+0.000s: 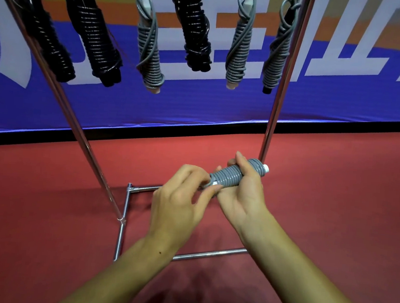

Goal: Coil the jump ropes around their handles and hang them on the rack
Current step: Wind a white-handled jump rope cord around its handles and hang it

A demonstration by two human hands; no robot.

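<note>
Both forearms extended forward, right grip (243, 190) curled, left grip (181, 197) pinching beside it.

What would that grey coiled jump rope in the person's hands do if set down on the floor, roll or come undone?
The grey jump rope forms a round bundle, so it would probably roll. The left hand pinches its near end, suggesting the coil may loosen if released. It looks light: the right hand holds it easily.

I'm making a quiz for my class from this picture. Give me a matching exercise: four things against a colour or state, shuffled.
Things:
1. floor
2. leftmost hanging rope
3. rope in the hands
4. rack pole

Descriptions:
A. black, coiled
B. shiny metal
C. red
D. grey, gripped by the right hand

Pairs: 1-C, 2-A, 3-D, 4-B
</note>
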